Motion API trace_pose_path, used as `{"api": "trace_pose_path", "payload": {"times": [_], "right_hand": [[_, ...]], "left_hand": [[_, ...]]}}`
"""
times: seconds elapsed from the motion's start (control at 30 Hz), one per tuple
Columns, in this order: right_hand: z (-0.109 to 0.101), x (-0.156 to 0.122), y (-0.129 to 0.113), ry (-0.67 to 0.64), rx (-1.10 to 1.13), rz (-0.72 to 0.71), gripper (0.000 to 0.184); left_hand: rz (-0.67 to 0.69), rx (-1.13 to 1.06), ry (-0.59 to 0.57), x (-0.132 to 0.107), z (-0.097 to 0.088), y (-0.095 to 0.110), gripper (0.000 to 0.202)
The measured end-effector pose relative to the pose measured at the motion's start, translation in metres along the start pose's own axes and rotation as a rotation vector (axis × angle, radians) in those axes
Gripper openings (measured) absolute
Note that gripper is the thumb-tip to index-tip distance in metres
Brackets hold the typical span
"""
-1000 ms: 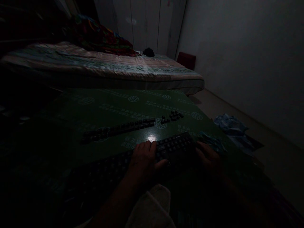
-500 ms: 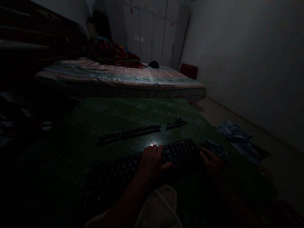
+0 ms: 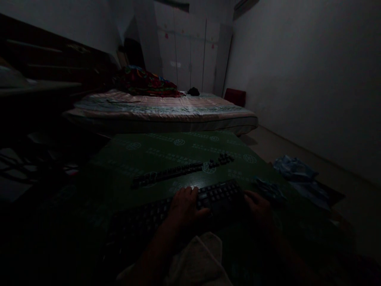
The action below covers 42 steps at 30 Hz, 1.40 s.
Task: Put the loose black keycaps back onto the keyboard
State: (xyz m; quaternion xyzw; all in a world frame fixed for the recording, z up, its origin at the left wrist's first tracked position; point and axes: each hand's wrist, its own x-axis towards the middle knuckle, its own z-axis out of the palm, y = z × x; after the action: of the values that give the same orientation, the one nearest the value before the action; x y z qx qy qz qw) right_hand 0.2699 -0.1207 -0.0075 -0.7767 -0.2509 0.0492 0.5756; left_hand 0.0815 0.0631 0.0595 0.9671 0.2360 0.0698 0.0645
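Note:
A dark keyboard [image 3: 143,216] lies at a slant on a green patterned table, its near side lost in shadow. My left hand [image 3: 185,206] lies across its middle, fingers over the far edge and thumb toward the right, gripping it. At the keyboard's right end, my right hand [image 3: 257,204] has its fingers curled against the edge; the fingertips are dim. Beyond the keyboard, a row of loose black keycaps [image 3: 175,171] stretches over the tabletop, with a small cluster of keycaps [image 3: 226,159] at its right end.
The green tabletop [image 3: 154,149] reaches toward a bed [image 3: 166,113] with a red patterned blanket [image 3: 149,81]. A crumpled dark cloth [image 3: 269,188] lies right of my right hand. Further right is a bluish cloth [image 3: 294,169]. Pale fabric [image 3: 199,258] shows below my left hand.
The view has tilted up a little, so the bed and table appear lower. Both hands and the keyboard's right end appear slightly further left; the hands keep about the same places on the keyboard.

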Motion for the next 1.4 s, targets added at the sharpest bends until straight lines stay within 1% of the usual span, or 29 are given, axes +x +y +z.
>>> {"api": "trace_pose_path", "payload": {"times": [0.1,0.2,0.37,0.57,0.6,0.63,0.7,0.73,0.77,0.83,0.87,0.9,0.93,0.97,1.0,1.03,1.07,1.1,1.13,1.27,1.4], "right_hand": [[0.007,-0.005,-0.003,-0.044,0.007,0.036,0.037],[0.011,-0.012,-0.009,-0.06,0.02,0.054,0.038],[0.013,-0.018,-0.014,-0.053,0.022,-0.002,0.035],[0.012,-0.012,-0.007,-0.03,-0.068,-0.032,0.034],[0.01,-0.015,-0.006,-0.008,-0.106,-0.08,0.034],[0.009,-0.019,-0.006,0.024,-0.158,-0.168,0.032],[0.006,-0.037,-0.01,0.036,-0.284,-0.431,0.029],[0.006,-0.05,-0.012,0.01,-0.346,-0.584,0.029],[0.008,-0.065,-0.016,-0.077,-0.395,-0.707,0.031],[0.019,-0.099,-0.022,-0.252,-0.465,-0.883,0.042],[0.029,-0.116,-0.024,-0.247,-0.48,-0.989,0.044],[0.041,-0.131,-0.026,-0.173,-0.504,-1.042,0.04],[0.054,-0.145,-0.027,-0.164,-0.517,-1.06,0.037],[0.068,-0.156,-0.028,-0.149,-0.522,-1.07,0.035],[0.082,-0.165,-0.028,-0.096,-0.517,-1.061,0.032],[0.095,-0.173,-0.028,0.022,-0.48,-0.99,0.029],[0.106,-0.18,-0.028,0.105,-0.439,-0.94,0.028],[0.116,-0.186,-0.029,0.139,-0.413,-0.918,0.027],[0.124,-0.191,-0.031,0.144,-0.403,-0.909,0.024],[0.144,-0.205,-0.046,-0.045,-0.442,-0.907,0.019],[0.157,-0.204,-0.061,-0.265,-0.462,-0.824,0.029]], "left_hand": [[-0.002,-0.001,-0.017,-0.004,0.001,-0.01,0.053],[-0.006,-0.001,-0.015,-0.01,0.002,-0.017,0.054],[-0.005,-0.005,0.025,-0.019,0.006,-0.019,0.06],[0.012,-0.027,0.081,-0.02,0.013,-0.02,0.058],[0.013,-0.031,0.086,-0.021,0.013,-0.02,0.057],[0.013,-0.035,0.089,-0.021,0.013,-0.02,0.057],[0.015,-0.043,0.089,-0.022,0.011,-0.019,0.057],[0.014,-0.046,0.087,-0.022,0.011,-0.019,0.057],[0.014,-0.048,0.083,-0.022,0.01,-0.019,0.058],[0.011,-0.05,0.071,-0.022,0.01,-0.019,0.059],[0.008,-0.05,0.063,-0.021,0.009,-0.019,0.058],[0.005,-0.049,0.054,-0.021,0.009,-0.018,0.058],[0.001,-0.048,0.045,-0.021,0.008,-0.018,0.058],[-0.004,-0.045,0.036,-0.02,0.008,-0.017,0.058],[-0.01,-0.042,0.026,-0.02,0.007,-0.016,0.059],[-0.018,-0.039,0.015,-0.019,0.005,-0.015,0.06],[-0.025,-0.036,0.001,-0.019,0.004,-0.014,0.06],[-0.033,-0.033,-0.015,-0.018,0.002,-0.013,0.061],[-0.04,-0.03,-0.034,-0.017,0.0,-0.012,0.061],[-0.05,-0.016,-0.124,-0.011,-0.007,-0.011,0.062],[-0.059,0.006,-0.199,-0.003,-0.013,-0.011,0.059]]}}
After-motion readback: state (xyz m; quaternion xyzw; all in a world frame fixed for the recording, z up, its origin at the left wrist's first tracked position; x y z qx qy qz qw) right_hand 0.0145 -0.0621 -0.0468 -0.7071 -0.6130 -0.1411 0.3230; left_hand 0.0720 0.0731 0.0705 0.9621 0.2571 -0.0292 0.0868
